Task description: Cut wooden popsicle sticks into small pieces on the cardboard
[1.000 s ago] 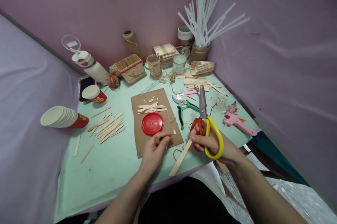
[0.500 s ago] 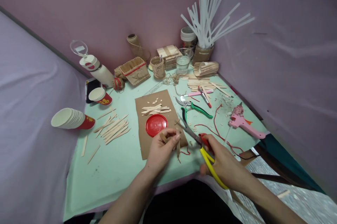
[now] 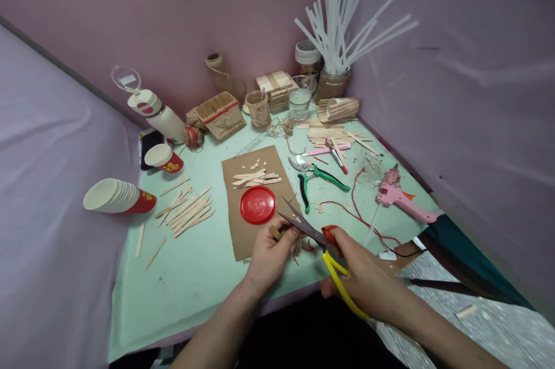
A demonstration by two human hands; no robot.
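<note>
- Near the front of the desk [image 3: 139, 305], the left hand [image 3: 272, 247] pinches a thin wooden strip [image 3: 299, 244]; the right hand [image 3: 362, 276] grips the handles of the scissors [image 3: 310, 231], their blades parted beside the left fingertips.
- Done, it seems: short wooden pieces [image 3: 255, 179] lie crossed on the cardboard [image 3: 243, 244] behind the red lid [image 3: 257, 205], with small chips [image 3: 259, 165] beyond them.
- Left, by the look of it: the cut on the held strip. Loose sticks [image 3: 191, 213] lie left of the cardboard, overlapping; whether they are trimmed or untouched cannot be told.
- Fingers and blades cover much of the strip, so whether it sits between the blades is unclear.
- Also hard to make out: a brownish piece [image 3: 274, 233] between the left fingers.
</note>
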